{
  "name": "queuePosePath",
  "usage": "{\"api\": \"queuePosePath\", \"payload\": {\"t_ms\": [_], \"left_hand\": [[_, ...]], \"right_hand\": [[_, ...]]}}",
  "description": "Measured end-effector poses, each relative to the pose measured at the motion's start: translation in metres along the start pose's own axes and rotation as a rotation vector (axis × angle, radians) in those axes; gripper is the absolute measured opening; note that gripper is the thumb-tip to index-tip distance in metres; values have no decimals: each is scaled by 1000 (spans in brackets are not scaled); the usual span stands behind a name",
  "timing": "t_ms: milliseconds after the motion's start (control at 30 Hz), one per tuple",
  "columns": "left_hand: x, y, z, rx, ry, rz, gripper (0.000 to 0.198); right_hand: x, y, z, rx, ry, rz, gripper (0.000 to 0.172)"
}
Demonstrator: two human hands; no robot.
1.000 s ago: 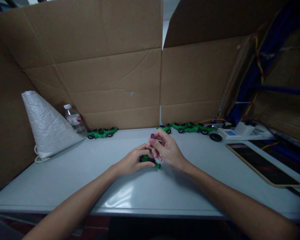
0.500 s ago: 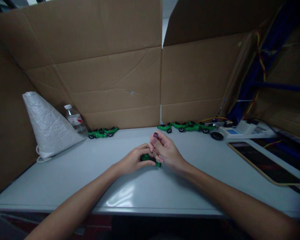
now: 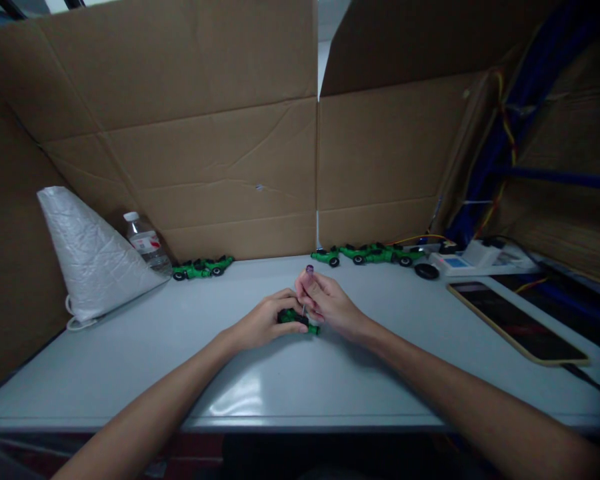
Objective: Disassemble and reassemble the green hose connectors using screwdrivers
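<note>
On the grey table (image 3: 260, 387), my left hand (image 3: 265, 323) is closed round a small green and black toy car (image 3: 312, 329) and holds it against the tabletop. Fingers cover much of the car. My right hand (image 3: 333, 307) pinches a screwdriver (image 3: 309, 269) with a dark purple handle. It stands nearly upright, its thin metal shaft reaching down to the car's dark upper side. Whether the tip sits in a screw is too small to tell.
More green toy cars (image 3: 203, 268) lie along the cardboard wall (image 3: 230, 153), with others (image 3: 380, 253) at the back right. A silvery wrapped object (image 3: 95, 260) and a plastic bottle (image 3: 147, 241) stand left. On the right are a black disc (image 3: 427, 271), a power strip (image 3: 480, 259) and a phone (image 3: 520, 323).
The whole view has shifted slightly, with things at the right now a little further left. My right fingers have changed their hold around the screwdriver handle; the left hand still holds the car.
</note>
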State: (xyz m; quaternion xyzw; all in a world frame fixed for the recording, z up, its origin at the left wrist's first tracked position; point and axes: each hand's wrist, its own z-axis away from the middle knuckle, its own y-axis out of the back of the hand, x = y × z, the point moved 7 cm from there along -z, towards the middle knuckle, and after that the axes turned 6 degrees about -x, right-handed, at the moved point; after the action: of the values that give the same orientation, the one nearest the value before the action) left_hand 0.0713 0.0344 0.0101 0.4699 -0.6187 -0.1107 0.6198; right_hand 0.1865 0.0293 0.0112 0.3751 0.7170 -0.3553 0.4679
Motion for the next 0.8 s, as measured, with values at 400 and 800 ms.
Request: {"api": "queuePosePath", "payload": {"t_ms": [400, 800], "left_hand": [[-32, 10, 13, 138, 263, -317, 57], [-38, 5, 10, 100, 212, 286, 66]], "right_hand": [[-41, 13, 9, 193, 258, 683, 28], [-41, 23, 23, 451, 311, 681, 23]]}}
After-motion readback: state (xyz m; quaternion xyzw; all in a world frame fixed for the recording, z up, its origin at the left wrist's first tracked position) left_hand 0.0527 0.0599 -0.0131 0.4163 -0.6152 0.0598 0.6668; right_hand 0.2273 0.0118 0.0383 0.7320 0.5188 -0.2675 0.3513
